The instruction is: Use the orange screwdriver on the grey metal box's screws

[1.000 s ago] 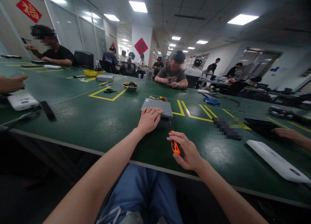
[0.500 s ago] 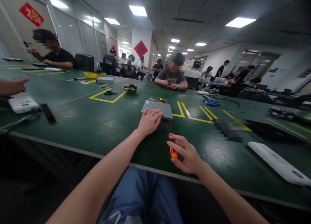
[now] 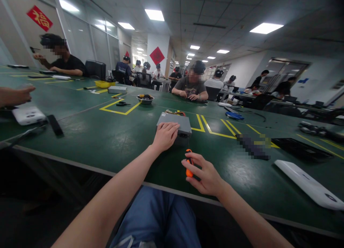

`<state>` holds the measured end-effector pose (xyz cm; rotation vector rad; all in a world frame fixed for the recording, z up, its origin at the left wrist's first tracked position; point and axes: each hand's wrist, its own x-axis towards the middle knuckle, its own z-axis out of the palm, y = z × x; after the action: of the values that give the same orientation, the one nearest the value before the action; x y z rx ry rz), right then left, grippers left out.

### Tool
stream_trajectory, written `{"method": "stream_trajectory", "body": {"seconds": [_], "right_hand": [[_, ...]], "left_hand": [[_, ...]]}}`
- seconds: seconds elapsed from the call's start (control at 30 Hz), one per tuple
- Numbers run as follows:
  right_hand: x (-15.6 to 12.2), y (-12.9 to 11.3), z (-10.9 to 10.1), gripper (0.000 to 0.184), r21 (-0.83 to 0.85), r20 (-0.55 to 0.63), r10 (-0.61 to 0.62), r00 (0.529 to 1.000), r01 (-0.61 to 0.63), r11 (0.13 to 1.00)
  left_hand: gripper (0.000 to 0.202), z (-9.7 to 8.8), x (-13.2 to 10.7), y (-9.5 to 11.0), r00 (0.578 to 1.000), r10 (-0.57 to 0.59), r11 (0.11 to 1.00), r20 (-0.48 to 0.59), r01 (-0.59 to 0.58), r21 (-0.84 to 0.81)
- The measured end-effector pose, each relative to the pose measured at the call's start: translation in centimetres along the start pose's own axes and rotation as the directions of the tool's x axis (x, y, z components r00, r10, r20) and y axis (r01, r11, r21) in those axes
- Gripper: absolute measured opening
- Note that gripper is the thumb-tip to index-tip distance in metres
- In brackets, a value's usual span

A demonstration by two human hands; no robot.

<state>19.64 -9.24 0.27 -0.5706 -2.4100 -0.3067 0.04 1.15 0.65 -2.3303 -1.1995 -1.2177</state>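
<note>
A grey metal computer power supply [image 3: 181,123] sits on the green table, with coloured wires [image 3: 176,113] at its far side. My left hand [image 3: 166,135] lies flat over its near left part, fingers stretched out and close together. In my right hand [image 3: 202,171] is an orange and black screwdriver [image 3: 189,165], held between thumb and fingers. Its thin shaft points away from me toward the front face of the power supply, near the socket at the right. Whether the tip touches a screw is too small to tell.
Farther back stand a metal bowl [image 3: 145,99] of tools, another grey box [image 3: 117,90] and a yellow tray [image 3: 104,84]. A white device [image 3: 306,181] and a black panel [image 3: 301,149] lie right. Another person's hand [image 3: 18,95] is at left; a person [image 3: 192,85] sits opposite.
The screwdriver handle has turned in my right fingers and its butt has shifted slightly left. My left hand stays on the power supply. The view has tilted a little.
</note>
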Motion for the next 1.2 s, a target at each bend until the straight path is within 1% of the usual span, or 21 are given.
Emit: {"method": "stream_trajectory", "body": {"seconds": [0.03,0.1,0.17,0.23,0.33,0.43,0.5,0.57,0.63,0.7,0.73,0.77,0.83,0.93,1.0,1.13,1.2], "right_hand": [[0.04,-0.03,-0.02,0.034,-0.025,0.0,-0.016,1.0,0.016,1.0],[0.0,-0.03,0.03,0.034,-0.047,-0.055,-0.037,0.998,0.035,0.998],[-0.18,0.04,0.17,0.035,-0.027,-0.132,-0.034,0.991,0.031,0.999],[-0.4,0.13,0.3,0.033,0.014,-0.17,-0.005,0.985,0.007,1.0],[-0.58,0.21,0.31,0.031,0.017,-0.122,0.029,0.992,-0.027,0.999],[-0.5,0.17,0.16,0.036,-0.019,-0.037,0.018,0.999,-0.018,1.0],[-0.4,0.14,0.1,0.038,-0.02,-0.026,0.012,1.0,-0.013,1.0],[-0.36,0.16,0.12,0.037,-0.02,-0.064,0.003,0.998,-0.005,1.0],[-0.39,0.21,0.19,0.036,-0.02,-0.135,-0.005,0.991,0.002,1.0],[-0.43,0.26,0.23,0.035,-0.012,-0.195,0.003,0.981,-0.005,1.0],[-0.43,0.26,0.21,0.035,-0.005,-0.206,0.015,0.978,-0.017,1.0],[-0.41,0.25,0.17,0.034,-0.001,-0.2,0.029,0.979,-0.03,1.0],[-0.34,0.18,0.04,0.034,-0.013,-0.15,0.034,0.988,-0.037,0.999],[-0.22,0.07,-0.1,0.037,-0.069,-0.058,-0.012,0.998,0.008,0.998],[-0.21,0.07,-0.08,0.037,-0.087,-0.053,-0.028,0.998,0.023,0.996],[-0.44,0.31,0.08,0.038,-0.014,-0.176,0.021,0.984,-0.023,1.0],[-0.63,0.47,0.11,0.038,0.015,-0.218,0.017,0.976,-0.014,1.0]], "left_hand": [[0.032,0.0,0.0,0.0,1.0,0.001,1.0,-0.002,-0.001,-0.001],[0.032,-0.01,0.01,0.01,1.0,0.004,1.0,-0.005,-0.004,-0.004],[0.031,-0.04,0.02,0.02,1.0,0.004,1.0,-0.006,-0.004,-0.004],[0.031,-0.07,0.04,0.06,1.0,0.003,1.0,-0.006,-0.003,-0.003],[0.03,-0.11,0.05,0.13,1.0,-0.001,1.0,-0.007,0.001,-0.003],[0.031,-0.11,0.04,0.17,1.0,-0.005,1.0,-0.013,0.005,-0.004],[0.03,-0.07,0.03,0.15,1.0,-0.006,1.0,-0.015,0.006,-0.005],[0.03,-0.01,0.02,0.1,1.0,-0.005,1.0,-0.015,0.005,-0.013],[0.03,0.04,0.0,0.04,1.0,-0.003,1.0,-0.016,0.003,-0.024],[0.03,0.08,-0.01,-0.02,1.0,-0.001,0.999,-0.018,0.001,-0.032],[0.03,0.09,-0.02,-0.04,1.0,-0.001,0.999,-0.02,0.0,-0.033],[0.03,0.09,-0.04,-0.05,1.0,-0.002,1.0,-0.022,0.001,-0.032],[0.03,0.1,-0.05,-0.06,1.0,-0.002,1.0,-0.021,0.001,-0.028],[0.03,0.05,-0.06,-0.01,1.0,-0.004,1.0,-0.011,0.004,-0.022],[0.03,-0.04,-0.05,0.05,1.0,-0.004,1.0,-0.001,0.004,-0.018],[0.03,-0.21,-0.04,0.12,1.0,0.002,1.0,0.004,-0.002,-0.019],[0.03,-0.23,-0.05,0.1,1.0,0.0,1.0,0.007,0.0,-0.023]]}}
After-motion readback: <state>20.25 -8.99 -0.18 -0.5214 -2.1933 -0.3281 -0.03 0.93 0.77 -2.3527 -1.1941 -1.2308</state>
